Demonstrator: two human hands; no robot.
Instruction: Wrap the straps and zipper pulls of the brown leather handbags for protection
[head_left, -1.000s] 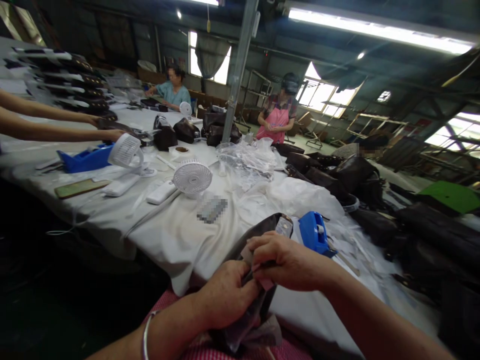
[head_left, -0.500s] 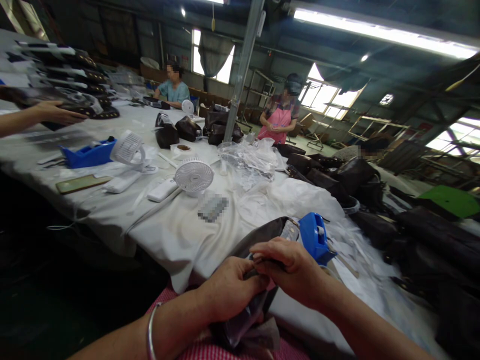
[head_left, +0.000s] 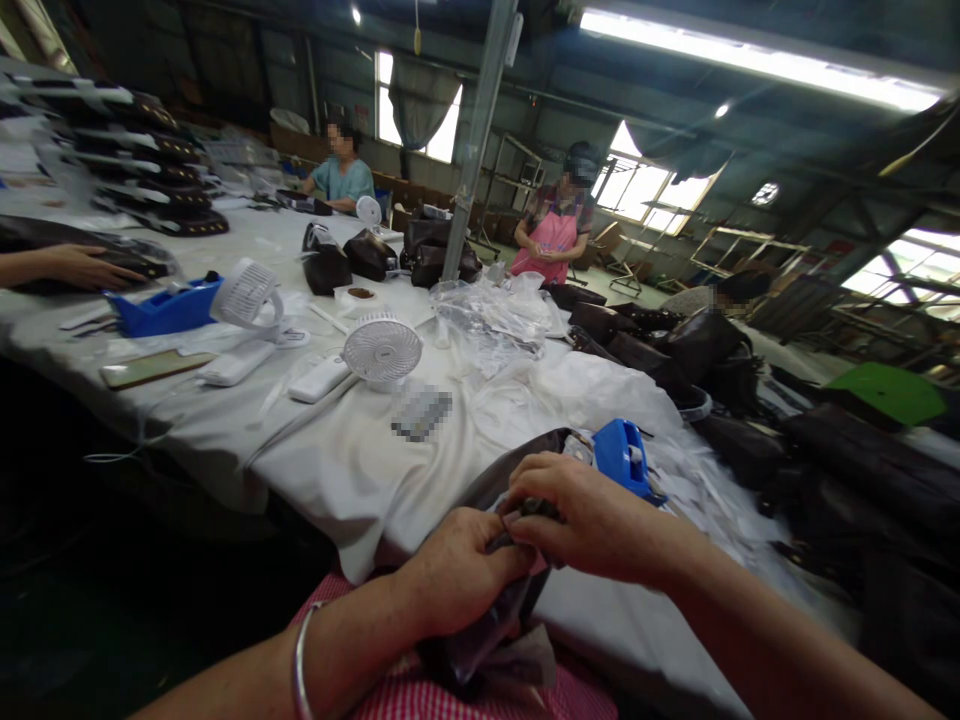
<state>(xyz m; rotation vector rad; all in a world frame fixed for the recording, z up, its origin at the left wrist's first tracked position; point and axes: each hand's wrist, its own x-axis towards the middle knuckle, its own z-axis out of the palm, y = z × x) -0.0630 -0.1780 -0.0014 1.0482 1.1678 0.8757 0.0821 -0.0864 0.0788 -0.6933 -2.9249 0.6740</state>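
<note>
A dark brown bag (head_left: 487, 640) in clear plastic wrap hangs over the table's near edge onto my lap. My left hand (head_left: 457, 575), with a silver bangle at the wrist, is closed around its upper edge. My right hand (head_left: 581, 515) is closed just above it, fingers pinching the same edge of the bag; what lies between the fingertips is hidden. A blue tape dispenser (head_left: 624, 458) stands on the white cloth right behind my right hand.
The long table's white cloth (head_left: 352, 460) carries two small white fans (head_left: 381, 350), a phone (head_left: 146, 368), another blue dispenser (head_left: 165, 308), crumpled plastic bags (head_left: 499, 320) and several dark bags (head_left: 675, 355). A co-worker's hand (head_left: 75, 268) rests at far left. Two people work at the far end.
The co-worker's arm at the left has drawn back and lowered onto a wrapped bag. My own hands have stayed on the bag's edge, the right hand shifting slightly over the left.
</note>
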